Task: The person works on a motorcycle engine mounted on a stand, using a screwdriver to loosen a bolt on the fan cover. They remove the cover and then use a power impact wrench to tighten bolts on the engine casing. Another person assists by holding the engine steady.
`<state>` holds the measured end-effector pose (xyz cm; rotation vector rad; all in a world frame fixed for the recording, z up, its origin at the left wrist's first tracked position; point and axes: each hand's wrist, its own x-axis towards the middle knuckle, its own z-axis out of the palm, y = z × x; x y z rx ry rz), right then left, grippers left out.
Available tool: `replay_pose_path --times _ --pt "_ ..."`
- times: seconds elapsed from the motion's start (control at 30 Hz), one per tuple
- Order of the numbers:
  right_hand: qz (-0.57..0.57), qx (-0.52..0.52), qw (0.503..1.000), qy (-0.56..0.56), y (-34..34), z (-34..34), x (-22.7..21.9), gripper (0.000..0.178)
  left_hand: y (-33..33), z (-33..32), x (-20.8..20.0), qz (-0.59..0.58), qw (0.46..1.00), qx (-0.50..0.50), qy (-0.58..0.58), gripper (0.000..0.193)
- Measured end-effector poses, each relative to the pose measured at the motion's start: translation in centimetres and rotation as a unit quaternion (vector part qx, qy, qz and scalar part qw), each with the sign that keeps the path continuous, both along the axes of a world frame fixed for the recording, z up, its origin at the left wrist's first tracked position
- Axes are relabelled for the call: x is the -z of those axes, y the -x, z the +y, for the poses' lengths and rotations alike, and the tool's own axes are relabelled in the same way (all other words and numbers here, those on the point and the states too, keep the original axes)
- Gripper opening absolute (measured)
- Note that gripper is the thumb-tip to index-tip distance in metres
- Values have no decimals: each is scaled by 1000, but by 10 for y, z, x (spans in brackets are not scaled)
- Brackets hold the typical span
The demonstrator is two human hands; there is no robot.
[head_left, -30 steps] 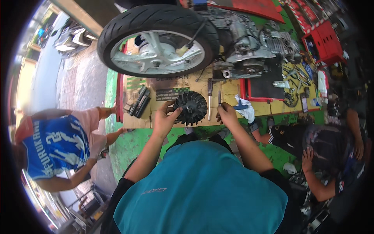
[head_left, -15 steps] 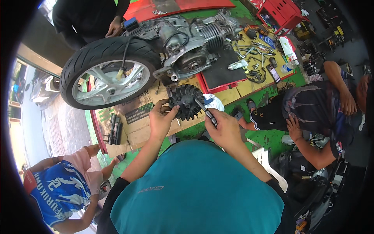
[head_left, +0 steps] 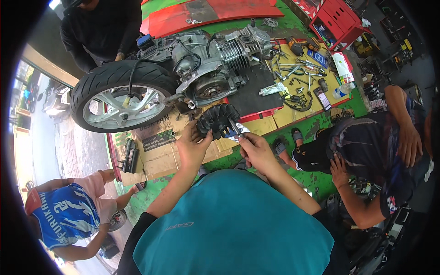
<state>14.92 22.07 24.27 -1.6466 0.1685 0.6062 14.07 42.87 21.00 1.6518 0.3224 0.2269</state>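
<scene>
My left hand (head_left: 192, 145) grips the lower left rim of a black finned cooling fan (head_left: 214, 120), with the thumb in front. Its blades are tilted up toward me. Closed around a slim hand tool with a metal shaft (head_left: 234, 126), my right hand (head_left: 255, 149) holds its tip against the fan's right side; the tool's exact kind is hard to make out. Just beyond the fan lies a scooter engine (head_left: 208, 68) with a finned cylinder, joined to a wheel with a black tyre (head_left: 126, 94). Part of a white cloth shows behind the tool.
Flattened cardboard (head_left: 160, 158) covers the near bench, with a black part (head_left: 130, 156) at left. Wrenches (head_left: 302, 68), a tube (head_left: 272, 89), a phone (head_left: 322, 99) and a bottle (head_left: 343, 90) lie at right. People stand at far left (head_left: 105, 32), near left (head_left: 73, 213) and right (head_left: 362, 137).
The fan has tipped, showing more of its edge. My right hand has shifted along the tool, and its dark handle is now hidden. The view has turned slightly.
</scene>
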Motion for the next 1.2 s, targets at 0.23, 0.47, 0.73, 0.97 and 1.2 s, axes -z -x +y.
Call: replay_pose_path --times 0.23,0.47,0.73,0.97,1.2 --pt "297 5 868 -398 -21 -30 8 33 -9 -18 16 -27 998 -40 -27 49" --pt "162 -106 959 -206 -33 -27 10 33 -13 -29 39 -50 994 -91 43 49" --pt "333 0 848 -412 -51 -13 6 36 -21 -44 46 -6 984 -126 130 41" --pt "348 64 825 -441 -60 -4 9 21 -36 -22 43 -32 986 -96 130 41" --pt "252 88 911 -315 -45 18 -4 13 -44 -7 65 -44 970 -74 226 49"
